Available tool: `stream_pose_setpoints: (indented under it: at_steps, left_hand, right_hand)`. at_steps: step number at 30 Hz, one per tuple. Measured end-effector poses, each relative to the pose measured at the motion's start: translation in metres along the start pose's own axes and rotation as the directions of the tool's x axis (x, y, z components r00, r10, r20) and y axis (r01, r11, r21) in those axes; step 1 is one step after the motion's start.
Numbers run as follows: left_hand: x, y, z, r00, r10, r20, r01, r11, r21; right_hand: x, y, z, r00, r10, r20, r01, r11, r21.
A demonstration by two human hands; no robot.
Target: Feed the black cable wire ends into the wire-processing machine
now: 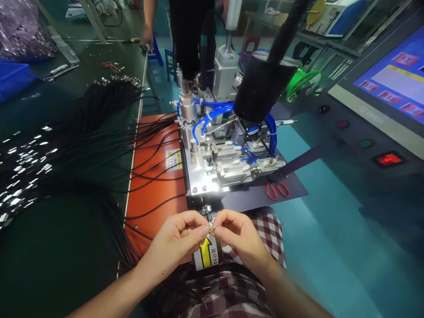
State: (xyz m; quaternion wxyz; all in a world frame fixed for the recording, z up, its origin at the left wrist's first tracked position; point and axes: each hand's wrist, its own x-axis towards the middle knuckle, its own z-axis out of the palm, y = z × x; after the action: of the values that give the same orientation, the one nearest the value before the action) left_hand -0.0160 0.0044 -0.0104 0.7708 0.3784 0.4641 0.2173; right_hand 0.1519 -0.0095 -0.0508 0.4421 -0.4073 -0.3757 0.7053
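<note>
Clear plastic bag (24,33) bulges with shiny pieces (36,46); left hand (183,234) and right hand (241,234) pinch a tiny orange-and-silver part (212,229).

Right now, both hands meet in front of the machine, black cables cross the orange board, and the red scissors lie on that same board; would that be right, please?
Not quite: the head view shows the red scissors on the dark board. The left hand and right hand do meet in front of the machine, and black cables do cross the orange board.
</note>
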Motion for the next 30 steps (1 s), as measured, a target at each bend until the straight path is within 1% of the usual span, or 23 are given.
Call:
stream_pose_setpoints:
  at_steps: [4, 9, 14, 17, 20, 22, 25, 30]
  left_hand:
    - [0.000, 0.000, 0.000, 1.000, -0.008, -0.008, 0.008, 1.000, 0.016]
    - [0.001, 0.002, 0.000, 1.000, -0.014, -0.004, 0.014, 1.000, 0.014]
    - [0.001, 0.002, -0.001, 0.999, -0.045, 0.030, 0.043, 0.997, 0.068]
    - [0.002, 0.001, -0.001, 0.999, -0.050, 0.015, 0.048, 0.994, 0.097]
    - [0.003, 0.000, 0.002, 1.000, -0.025, -0.005, 0.025, 0.997, 0.075]
    - [0.003, 0.000, 0.003, 1.000, -0.011, -0.028, 0.013, 0.999, 0.048]
    - [0.004, -0.002, 0.004, 0.998, -0.011, -0.068, 0.011, 1.000, 0.008]
    - [0.005, -0.005, 0.002, 0.996, -0.004, -0.087, 0.007, 1.000, 0.030]
  right_hand:
    - [0.000, -0.002, 0.001, 1.000, -0.008, -0.022, 0.007, 0.999, -0.034]
    - [0.000, -0.002, 0.002, 1.000, 0.002, 0.007, -0.002, 0.999, -0.048]
    - [0.003, -0.004, -0.005, 0.994, 0.037, 0.100, -0.032, 0.998, -0.052]
    - [0.006, -0.007, -0.011, 0.984, 0.052, 0.172, -0.037, 0.995, -0.090]
    - [0.008, -0.007, -0.014, 0.977, 0.054, 0.204, -0.029, 0.992, -0.124]
    - [0.008, -0.007, -0.014, 0.981, 0.046, 0.187, -0.022, 0.991, -0.131]
    - [0.003, -0.005, -0.010, 0.994, 0.011, 0.113, 0.008, 0.986, -0.166]
    - [-0.005, -0.006, 0.001, 0.994, -0.110, -0.024, 0.097, 0.942, -0.321]
